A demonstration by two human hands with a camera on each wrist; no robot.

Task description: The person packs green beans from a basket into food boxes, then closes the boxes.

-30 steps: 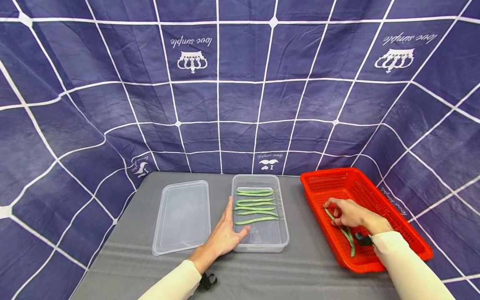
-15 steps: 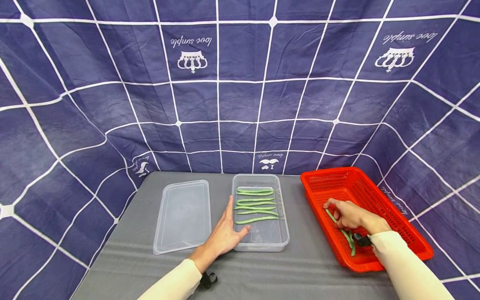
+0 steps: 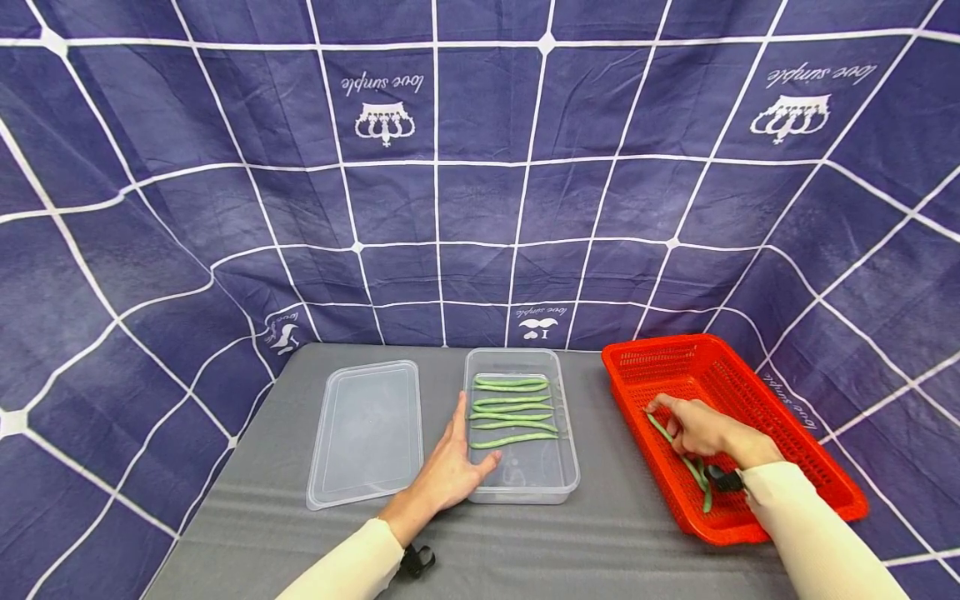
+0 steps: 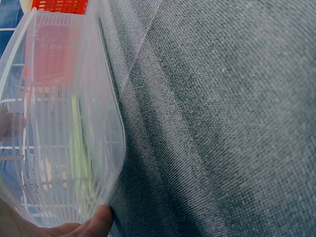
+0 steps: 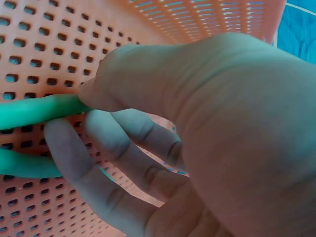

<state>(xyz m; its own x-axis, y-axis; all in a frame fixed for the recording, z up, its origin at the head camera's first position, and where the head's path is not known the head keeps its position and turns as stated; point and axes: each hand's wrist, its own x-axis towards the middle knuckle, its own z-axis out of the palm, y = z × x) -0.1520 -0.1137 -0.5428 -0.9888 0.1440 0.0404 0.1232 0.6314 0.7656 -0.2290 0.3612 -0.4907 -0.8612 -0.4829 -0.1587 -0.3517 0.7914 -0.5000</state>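
Note:
With thumb and index finger, my right hand (image 3: 708,431) pinches one end of a green bean (image 5: 37,109) low inside the red basket (image 3: 641,392). A second green bean (image 5: 28,164) lies close beside it, partly hidden by the fingers. My left hand (image 3: 448,471) rests along the left side of a clear plastic container (image 3: 525,492), its fingers straight against the outer wall and its thumb over the rim. Several green beans (image 3: 513,439) lie crosswise in a row on the container's floor. Through the plastic, the left wrist view shows them as pale green strips (image 4: 79,143).
A clear flat lid (image 3: 367,433) lies on the grey tabletop (image 3: 592,533) to the left of the container. Blue cloth (image 3: 480,200) with white grid lines hangs behind and at both sides. The basket's perforated walls rise around my right hand.
My right thumb and fingers have drawn together around the bean's end, and the bean has shifted slightly up and left. The left hand and container stay in place.

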